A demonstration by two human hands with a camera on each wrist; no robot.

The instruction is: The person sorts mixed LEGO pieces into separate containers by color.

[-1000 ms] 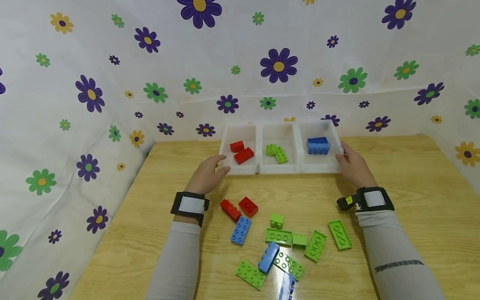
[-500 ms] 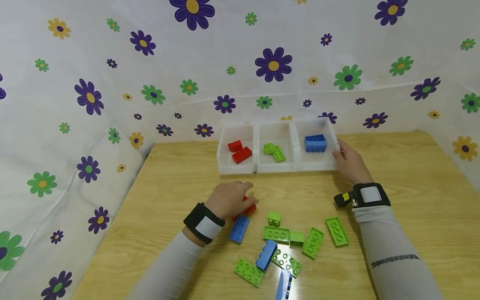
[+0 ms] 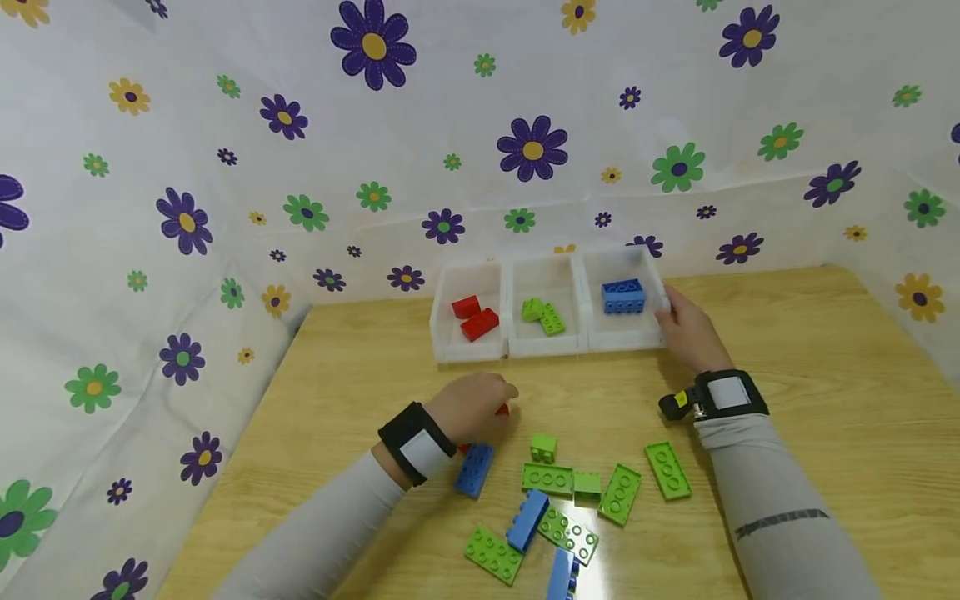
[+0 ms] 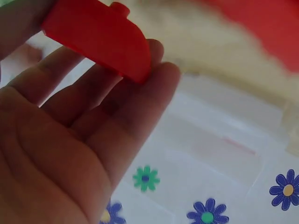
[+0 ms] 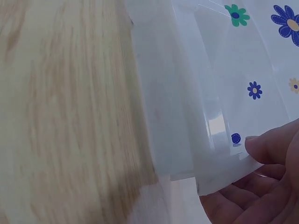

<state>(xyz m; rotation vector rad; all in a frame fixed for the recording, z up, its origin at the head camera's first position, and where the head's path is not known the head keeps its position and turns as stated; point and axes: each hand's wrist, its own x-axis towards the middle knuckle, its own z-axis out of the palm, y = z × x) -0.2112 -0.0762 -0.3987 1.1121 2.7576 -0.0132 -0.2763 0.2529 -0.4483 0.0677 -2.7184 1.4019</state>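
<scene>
In the head view my left hand (image 3: 468, 407) is over the table, left of centre. It pinches a red toy brick (image 4: 100, 39) between thumb and fingers; the left wrist view shows the brick's rounded end and a stud. A second red brick (image 3: 464, 449) is mostly hidden under that hand, beside a blue brick (image 3: 474, 472). My right hand (image 3: 692, 331) grips the right end wall of a white three-compartment tray (image 3: 546, 350), thumb on one side and fingers on the other (image 5: 261, 177). Inside lie red bricks (image 3: 480, 324) at left, green (image 3: 551, 318) in the middle, blue (image 3: 624, 297) at right.
Several green bricks (image 3: 620, 495) lie loose in front of the tray. Two more blue bricks (image 3: 527, 521) are near the front, one beside a green plate-like brick (image 3: 493, 555). A flowered cloth (image 3: 375, 150) hangs behind the wooden table (image 3: 330, 367).
My left hand has left the tray's left end, moved toward the front and right, and taken hold of a red brick. The right hand stays on the tray.
</scene>
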